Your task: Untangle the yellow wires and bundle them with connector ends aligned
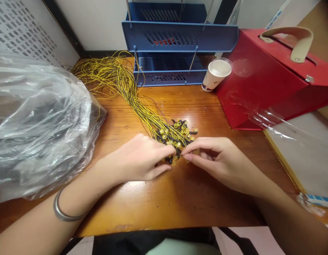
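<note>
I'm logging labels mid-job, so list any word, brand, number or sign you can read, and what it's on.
Nothing is legible.
White panel at left: rows of dark marks, too blurred.
Paper cup: print too small.
Blue-marked packet, lower right: too blurred.
White sheet, upper right: blue marks, unreadable.
</note>
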`<control>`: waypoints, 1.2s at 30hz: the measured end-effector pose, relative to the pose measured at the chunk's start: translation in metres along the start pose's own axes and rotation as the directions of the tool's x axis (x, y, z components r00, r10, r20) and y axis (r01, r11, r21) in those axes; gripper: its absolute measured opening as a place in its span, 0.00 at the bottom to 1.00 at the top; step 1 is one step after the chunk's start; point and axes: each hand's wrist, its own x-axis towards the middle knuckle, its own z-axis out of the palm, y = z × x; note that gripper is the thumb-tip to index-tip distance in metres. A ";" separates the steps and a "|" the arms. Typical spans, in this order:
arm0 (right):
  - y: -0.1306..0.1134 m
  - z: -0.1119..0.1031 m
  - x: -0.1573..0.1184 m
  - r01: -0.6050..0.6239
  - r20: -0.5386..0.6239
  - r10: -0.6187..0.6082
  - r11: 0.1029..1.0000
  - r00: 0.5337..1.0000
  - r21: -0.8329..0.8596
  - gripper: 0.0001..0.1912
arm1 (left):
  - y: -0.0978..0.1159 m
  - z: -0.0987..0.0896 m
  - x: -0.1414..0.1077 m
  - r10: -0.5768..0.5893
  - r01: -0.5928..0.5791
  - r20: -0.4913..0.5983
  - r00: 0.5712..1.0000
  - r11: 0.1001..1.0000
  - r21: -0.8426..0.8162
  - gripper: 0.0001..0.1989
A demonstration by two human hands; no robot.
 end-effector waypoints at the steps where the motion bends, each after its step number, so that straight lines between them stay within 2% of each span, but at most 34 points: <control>1: 0.000 0.000 0.000 0.007 0.001 -0.007 1.000 1.000 -0.013 0.05 | 0.001 0.001 0.001 -0.005 0.005 -0.003 1.000 1.000 0.016 0.08; 5: -0.002 0.002 -0.001 0.012 0.007 -0.011 0.999 1.000 -0.031 0.05 | 0.002 0.002 0.005 -0.067 0.069 -0.057 0.996 0.997 0.028 0.14; 8: -0.002 0.003 -0.002 0.022 0.022 -0.022 1.000 1.000 -0.021 0.06 | 0.009 0.005 0.008 -0.208 0.208 -0.083 0.974 0.978 -0.018 0.18; 11: -0.001 0.004 -0.002 -0.004 0.028 0.004 1.000 1.000 -0.010 0.05 | 0.022 0.012 0.013 -0.430 0.424 -0.081 0.899 0.902 -0.087 0.16; 13: 0.000 0.004 -0.001 -0.042 0.017 0.042 0.999 0.999 0.020 0.05 | 0.029 0.016 0.016 -0.532 0.520 -0.062 0.845 0.843 -0.139 0.15; 16: 0.000 0.005 -0.001 -0.078 -0.012 0.079 0.996 0.997 0.040 0.09 | 0.036 0.016 0.018 -0.595 0.564 -0.052 0.802 0.783 -0.261 0.13; 19: -0.001 0.007 -0.002 -0.053 -0.023 0.053 0.999 0.998 -0.001 0.07 | 0.038 0.013 0.018 -0.621 0.538 -0.053 0.782 0.715 -0.447 0.13; 22: -0.003 0.009 -0.003 -0.012 -0.030 0.011 1.000 0.999 -0.012 0.06 | 0.037 0.011 0.018 -0.621 0.478 -0.025 0.783 0.627 -0.615 0.15; 24: -0.004 0.010 -0.003 -0.008 -0.038 0.008 1.000 0.999 0.009 0.05 | 0.037 0.012 0.018 -0.610 0.438 -0.030 0.792 0.601 -0.668 0.15; 28: -0.004 0.011 -0.003 -0.036 -0.064 0.038 0.998 0.997 0.042 0.05 | 0.036 0.014 0.017 -0.573 0.383 -0.051 0.818 0.608 -0.695 0.15; 32: -0.005 0.012 -0.002 -0.078 -0.099 0.085 0.994 0.991 0.077 0.06 | 0.038 0.011 0.014 -0.524 0.376 -0.002 0.852 0.614 -0.694 0.19; 36: -0.005 0.013 -0.001 -0.119 -0.129 0.133 0.986 0.983 0.113 0.06 | 0.041 0.006 0.012 -0.455 0.321 -0.025 0.890 0.665 -0.674 0.21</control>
